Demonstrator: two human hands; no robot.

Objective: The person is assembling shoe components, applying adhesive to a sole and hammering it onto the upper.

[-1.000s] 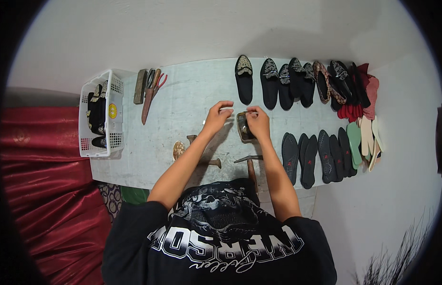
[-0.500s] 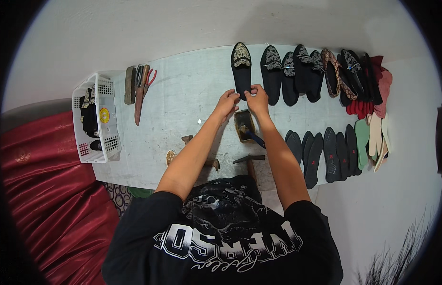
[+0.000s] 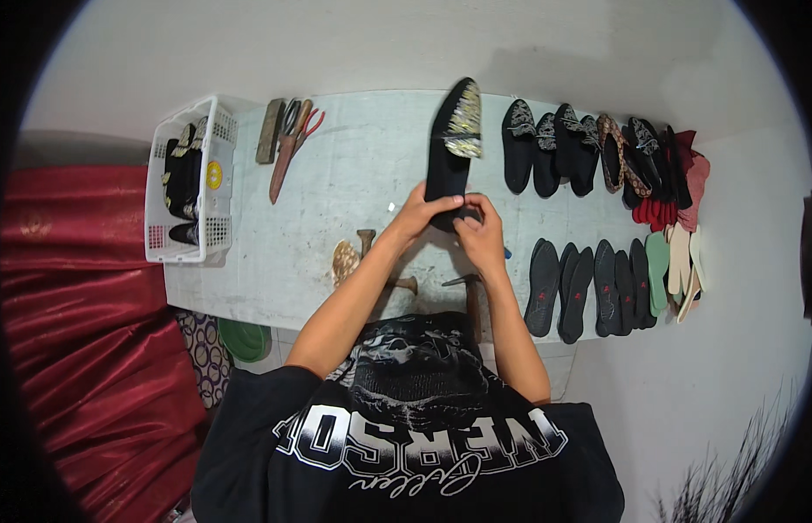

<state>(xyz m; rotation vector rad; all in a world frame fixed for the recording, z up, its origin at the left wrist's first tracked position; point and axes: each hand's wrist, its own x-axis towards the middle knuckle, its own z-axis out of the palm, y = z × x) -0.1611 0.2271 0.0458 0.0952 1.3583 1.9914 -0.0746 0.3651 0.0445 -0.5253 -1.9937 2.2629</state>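
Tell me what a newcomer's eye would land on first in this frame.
First, the black slipper with a gold-embellished toe, held up at its heel end by the left hand and right hand over the middle of the white worktable. Next, the row of finished shoes along the table's far right, with dark soles below them. A white basket sits at the left end.

Both forearms bare, reaching far from the lower edge and coming together at the middle. Left hand [image 3: 421,209] curled with fingers closed in a grip, wrist straight. Right hand [image 3: 481,234] just beside it, touching it, fingers bent and pinching.
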